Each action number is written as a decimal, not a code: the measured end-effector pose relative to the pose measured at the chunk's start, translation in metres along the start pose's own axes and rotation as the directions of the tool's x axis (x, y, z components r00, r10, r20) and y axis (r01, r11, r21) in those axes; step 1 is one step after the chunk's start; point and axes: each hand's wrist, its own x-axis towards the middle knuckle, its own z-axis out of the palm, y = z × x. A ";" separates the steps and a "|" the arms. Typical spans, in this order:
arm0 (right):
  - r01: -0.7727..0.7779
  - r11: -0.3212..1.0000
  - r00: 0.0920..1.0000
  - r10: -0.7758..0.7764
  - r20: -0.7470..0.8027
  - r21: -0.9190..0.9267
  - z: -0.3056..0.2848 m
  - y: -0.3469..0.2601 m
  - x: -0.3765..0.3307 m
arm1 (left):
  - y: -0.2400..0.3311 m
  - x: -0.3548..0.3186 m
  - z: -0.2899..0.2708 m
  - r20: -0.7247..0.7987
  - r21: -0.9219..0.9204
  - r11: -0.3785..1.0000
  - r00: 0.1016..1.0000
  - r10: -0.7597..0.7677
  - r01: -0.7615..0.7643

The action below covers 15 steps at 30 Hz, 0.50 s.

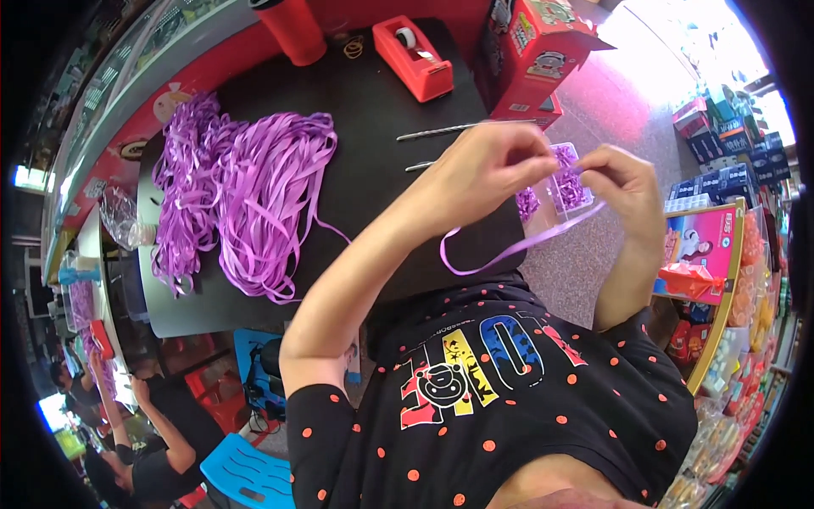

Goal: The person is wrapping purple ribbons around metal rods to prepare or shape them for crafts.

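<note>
A narrow purple ribbon point(519, 248) hangs in a loose curve below my hands, its free end curling up under my left forearm. My left hand point(500, 165) is closed, thumb and fingertips pinched together. My right hand point(626, 180) pinches the ribbon, and a small purple bit shows at its fingertips. Just behind and between the hands stands a clear plastic box point(555, 199) holding small purple ribbon pieces, partly hidden by them. Two big heaps of purple ribbon, a looser bundle point(182, 187) and a fuller one point(275, 199), lie on the black table point(373, 187).
A thin metal rod point(437, 131) lies near my left wrist. Farther back are a red tape dispenser point(413, 59), rubber bands point(353, 47), a red cylinder point(292, 32) and a red carton point(530, 55). A blue stool point(246, 469) stands lower left, near other people; shelves of goods line the right.
</note>
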 end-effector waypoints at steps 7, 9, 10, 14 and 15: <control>0.118 0.940 0.796 -0.282 -0.536 -0.320 -0.045 -0.022 -0.021 | 0.027 0.126 0.019 0.215 0.223 0.833 0.859 0.465 -0.507; 0.069 0.936 0.787 -0.264 -0.558 -0.346 -0.044 -0.008 -0.011 | 0.003 0.150 0.014 0.319 0.224 0.905 0.904 0.283 -0.362; -0.003 0.922 0.851 -0.201 -0.486 -0.386 -0.039 0.010 0.004 | -0.021 0.155 0.004 0.322 0.256 0.902 0.911 0.259 -0.347; -0.121 0.956 0.938 0.021 -0.347 -0.269 -0.034 0.112 0.044 | -0.095 0.169 -0.010 0.372 0.332 0.933 0.928 0.008 -0.141; -0.138 0.965 0.954 0.069 -0.290 -0.225 -0.027 0.135 0.052 | -0.113 0.167 -0.014 0.336 0.447 0.888 0.940 -0.060 -0.104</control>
